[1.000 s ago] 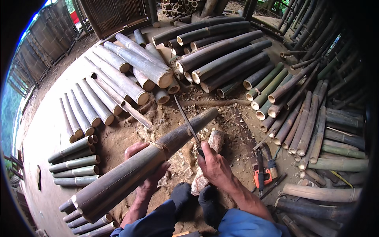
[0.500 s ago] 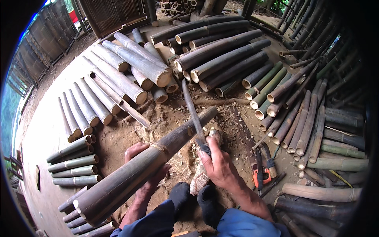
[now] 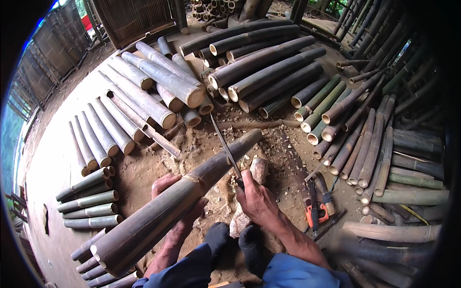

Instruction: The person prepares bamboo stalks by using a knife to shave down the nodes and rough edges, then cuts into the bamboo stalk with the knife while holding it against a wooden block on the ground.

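Note:
A thick dark bamboo pole (image 3: 158, 211) slants across the middle, its wide cut end at the lower left and its far end near the centre. My left hand (image 3: 165, 184) is wrapped round its underside, partly hidden behind it. My right hand (image 3: 259, 200) is closed on the handle of a long, narrow machete (image 3: 222, 137). The blade lies across the pole at a node near the far end and points up and to the left. Whether its edge bites into the surface, I cannot tell. Beneath the pole, a pale wood block (image 3: 241, 220) lies between my feet.
Several bamboo lengths lie in rows around the dirt floor, including a large stack (image 3: 269, 72), a left group (image 3: 91, 197) and a right row (image 3: 370, 149). An orange-and-black handsaw (image 3: 315, 211) rests right of my hand. Pale chips (image 3: 283, 158) litter the ground.
The machete has come down and left, from above the pole's far part onto its node. My right hand moved left with it. The pole and my left hand stay nearly still.

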Tool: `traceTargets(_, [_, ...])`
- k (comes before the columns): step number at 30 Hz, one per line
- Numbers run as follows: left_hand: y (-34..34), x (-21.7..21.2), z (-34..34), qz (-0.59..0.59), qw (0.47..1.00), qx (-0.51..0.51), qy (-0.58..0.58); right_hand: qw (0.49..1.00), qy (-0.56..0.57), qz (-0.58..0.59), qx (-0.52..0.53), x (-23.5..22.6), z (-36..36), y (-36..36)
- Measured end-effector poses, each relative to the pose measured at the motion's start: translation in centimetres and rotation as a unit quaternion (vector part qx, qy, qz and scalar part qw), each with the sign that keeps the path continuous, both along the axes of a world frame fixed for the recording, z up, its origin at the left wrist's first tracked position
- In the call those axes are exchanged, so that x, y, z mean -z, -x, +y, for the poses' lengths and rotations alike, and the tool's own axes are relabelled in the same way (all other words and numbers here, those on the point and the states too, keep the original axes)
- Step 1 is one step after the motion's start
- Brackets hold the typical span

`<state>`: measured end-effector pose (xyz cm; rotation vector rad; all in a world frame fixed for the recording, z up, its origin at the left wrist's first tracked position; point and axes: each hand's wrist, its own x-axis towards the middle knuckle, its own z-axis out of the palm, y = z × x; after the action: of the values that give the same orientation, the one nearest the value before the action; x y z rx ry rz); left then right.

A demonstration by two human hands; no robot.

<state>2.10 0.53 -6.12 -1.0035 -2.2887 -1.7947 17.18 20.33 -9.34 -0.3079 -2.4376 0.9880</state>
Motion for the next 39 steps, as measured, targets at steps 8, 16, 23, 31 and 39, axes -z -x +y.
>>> traceTargets(8, [-0.2,0.2,0.7,-0.032,0.999,0.012,-0.019,0.997,0.031,-0.043,0.06,-2.8,-0.6,0.1])
traceTargets(16, [-0.6,-0.5,0.9,-0.096,0.995,0.015,-0.031,0.996,0.07,-0.012,0.052,-4.7,-0.4,0.3])
traceTargets(23, [0.1,0.6,0.3,-0.002,1.0,0.012,0.007,0.988,0.108,-0.104,0.046,-3.5,-0.4,0.4])
traceTargets(31, [5.4,3.2,-2.9,-0.356,0.872,-0.012,-0.336,0.944,0.3,0.027,0.135,-4.6,1.6,-4.7])
traceTargets(39, [7.8,11.5,-5.4,-0.584,0.759,-0.127,-0.257,0.877,0.367,0.004,0.31,-1.7,3.8,-11.9])
